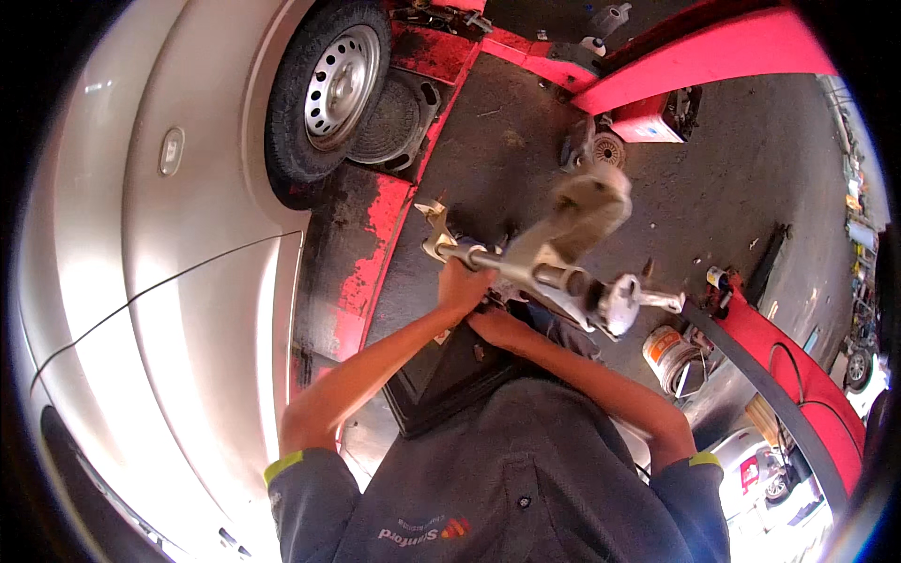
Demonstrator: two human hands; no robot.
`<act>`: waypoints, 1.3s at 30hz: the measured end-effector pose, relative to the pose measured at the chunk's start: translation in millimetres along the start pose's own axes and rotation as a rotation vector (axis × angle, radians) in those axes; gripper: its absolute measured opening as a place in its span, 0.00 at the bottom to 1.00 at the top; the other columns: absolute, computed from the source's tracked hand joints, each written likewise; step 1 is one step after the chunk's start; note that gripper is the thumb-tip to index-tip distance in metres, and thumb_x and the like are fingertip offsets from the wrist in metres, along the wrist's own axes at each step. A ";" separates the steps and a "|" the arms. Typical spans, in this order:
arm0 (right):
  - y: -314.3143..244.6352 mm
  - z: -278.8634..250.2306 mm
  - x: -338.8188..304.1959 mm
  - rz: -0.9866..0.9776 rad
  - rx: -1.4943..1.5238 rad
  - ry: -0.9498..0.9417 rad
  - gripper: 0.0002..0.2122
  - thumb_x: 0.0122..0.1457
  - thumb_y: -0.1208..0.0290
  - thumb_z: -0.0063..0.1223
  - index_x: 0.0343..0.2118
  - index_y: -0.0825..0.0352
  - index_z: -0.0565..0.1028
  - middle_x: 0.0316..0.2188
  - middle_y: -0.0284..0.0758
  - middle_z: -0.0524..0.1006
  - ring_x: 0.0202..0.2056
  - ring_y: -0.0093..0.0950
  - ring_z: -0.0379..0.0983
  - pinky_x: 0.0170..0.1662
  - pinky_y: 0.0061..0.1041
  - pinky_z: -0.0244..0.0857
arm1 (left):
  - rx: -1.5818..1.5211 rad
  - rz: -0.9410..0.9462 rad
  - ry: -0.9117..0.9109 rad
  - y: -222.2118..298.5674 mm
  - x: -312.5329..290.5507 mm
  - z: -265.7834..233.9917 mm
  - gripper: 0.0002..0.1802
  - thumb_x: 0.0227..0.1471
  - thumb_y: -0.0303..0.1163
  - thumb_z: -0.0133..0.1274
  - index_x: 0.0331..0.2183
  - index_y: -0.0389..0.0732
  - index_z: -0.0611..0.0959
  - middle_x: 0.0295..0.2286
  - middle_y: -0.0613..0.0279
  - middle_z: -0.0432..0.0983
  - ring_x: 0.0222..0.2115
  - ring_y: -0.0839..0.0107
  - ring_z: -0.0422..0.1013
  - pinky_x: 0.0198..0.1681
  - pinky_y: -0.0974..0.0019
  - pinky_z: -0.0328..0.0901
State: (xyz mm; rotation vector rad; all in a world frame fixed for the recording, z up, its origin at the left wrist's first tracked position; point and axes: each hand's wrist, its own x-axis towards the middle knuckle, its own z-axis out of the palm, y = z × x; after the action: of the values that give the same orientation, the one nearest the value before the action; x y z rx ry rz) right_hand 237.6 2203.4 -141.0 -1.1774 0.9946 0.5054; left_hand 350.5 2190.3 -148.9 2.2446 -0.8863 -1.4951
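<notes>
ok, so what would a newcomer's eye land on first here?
Likely the branching metal part in mid-picture, partly blurred, with the left hand closed around its rod and the right hand just below, its grip unclear. Then the pale silver vehicle filling the left side, its wheel at upper left. The red beam at upper right also stands out against the dark floor.
</notes>
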 end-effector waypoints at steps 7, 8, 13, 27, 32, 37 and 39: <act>-6.7 -63.9 -11.7 -0.085 0.348 -0.178 0.32 0.56 0.50 0.35 0.57 0.69 0.48 0.58 0.44 0.49 0.60 0.34 0.38 0.59 0.33 0.38 | -0.991 -0.014 -0.096 -61.6 40.9 -14.3 0.17 0.48 0.39 0.49 0.36 0.36 0.75 0.32 0.55 0.75 0.32 0.62 0.73 0.34 0.59 0.68; -5.5 -80.6 -11.9 -0.096 0.516 -0.218 0.32 0.56 0.51 0.35 0.57 0.69 0.48 0.57 0.44 0.49 0.59 0.34 0.38 0.58 0.33 0.39 | -1.220 -0.056 -0.163 -59.7 48.4 -16.6 0.16 0.50 0.37 0.46 0.38 0.37 0.75 0.33 0.55 0.74 0.32 0.62 0.73 0.35 0.59 0.68; -18.1 -116.3 6.5 -0.076 0.811 -0.354 0.31 0.55 0.53 0.37 0.56 0.69 0.50 0.55 0.42 0.52 0.57 0.33 0.42 0.57 0.32 0.42 | -0.979 0.134 -0.116 -67.7 59.1 -20.4 0.18 0.52 0.39 0.45 0.42 0.38 0.71 0.38 0.56 0.70 0.38 0.64 0.69 0.42 0.58 0.65; -71.7 -153.7 114.9 -0.245 0.703 -0.208 0.28 0.53 0.59 0.44 0.54 0.69 0.54 0.49 0.39 0.59 0.50 0.30 0.51 0.52 0.29 0.50 | -1.230 0.096 0.034 -51.3 122.8 -47.9 0.20 0.52 0.39 0.45 0.43 0.37 0.71 0.38 0.56 0.70 0.39 0.64 0.68 0.43 0.59 0.64; -82.0 -157.3 162.4 -0.318 0.702 -0.134 0.27 0.53 0.61 0.47 0.53 0.69 0.55 0.47 0.37 0.61 0.48 0.28 0.54 0.50 0.28 0.53 | -1.277 0.098 0.056 -57.2 159.4 -64.1 0.20 0.52 0.40 0.45 0.43 0.37 0.70 0.39 0.56 0.70 0.39 0.65 0.68 0.43 0.59 0.64; -92.8 -166.6 201.0 -0.372 0.717 -0.100 0.26 0.52 0.64 0.49 0.52 0.69 0.57 0.44 0.36 0.64 0.45 0.27 0.57 0.48 0.27 0.55 | -1.327 0.083 0.079 -52.8 188.7 -77.0 0.21 0.52 0.40 0.45 0.43 0.37 0.70 0.39 0.57 0.70 0.39 0.65 0.68 0.43 0.60 0.64; -94.3 -179.5 217.8 -0.400 0.737 -0.098 0.26 0.52 0.64 0.50 0.52 0.69 0.57 0.43 0.35 0.65 0.44 0.27 0.59 0.48 0.27 0.56 | -1.344 0.081 0.085 -46.6 204.6 -82.1 0.21 0.52 0.40 0.45 0.43 0.37 0.70 0.39 0.57 0.70 0.39 0.65 0.68 0.43 0.60 0.64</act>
State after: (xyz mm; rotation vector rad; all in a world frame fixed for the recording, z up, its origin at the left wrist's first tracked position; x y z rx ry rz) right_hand 353.3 1970.6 -285.9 -0.6444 0.7323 -0.1282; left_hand 494.8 2088.1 -288.4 1.2008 0.1358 -1.2844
